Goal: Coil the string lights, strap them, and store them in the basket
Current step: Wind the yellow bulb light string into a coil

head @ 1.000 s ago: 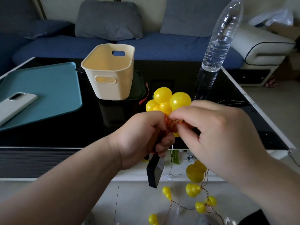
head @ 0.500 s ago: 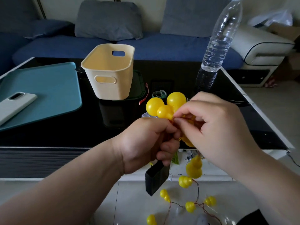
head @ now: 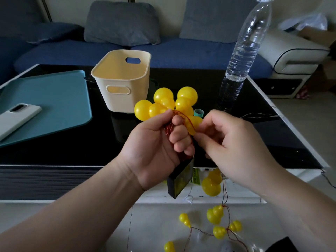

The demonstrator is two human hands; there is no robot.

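Observation:
My left hand (head: 156,150) grips a coil of red-copper wire with a cluster of yellow gourd-shaped bulbs (head: 167,104) bunched above its fingers. A black battery box (head: 179,180) hangs below that fist. My right hand (head: 231,148) pinches the wire and a yellow bulb just right of the coil. The loose end of the string lights (head: 216,217) trails down to the floor with several more yellow bulbs. The cream basket (head: 121,80) stands upright and empty on the black table, behind and left of the hands.
A tall clear water bottle (head: 245,51) stands at the back right of the black glass table (head: 54,142). A teal mat (head: 45,102) with a white phone (head: 16,119) lies at the left. A small teal ring (head: 198,112) sits behind the bulbs. A blue sofa is beyond.
Both hands turned: my left palm now faces up, showing the wound wire, and my right hand drew back to the right. More bulbs are gathered in the cluster, and the hanging strand is shorter.

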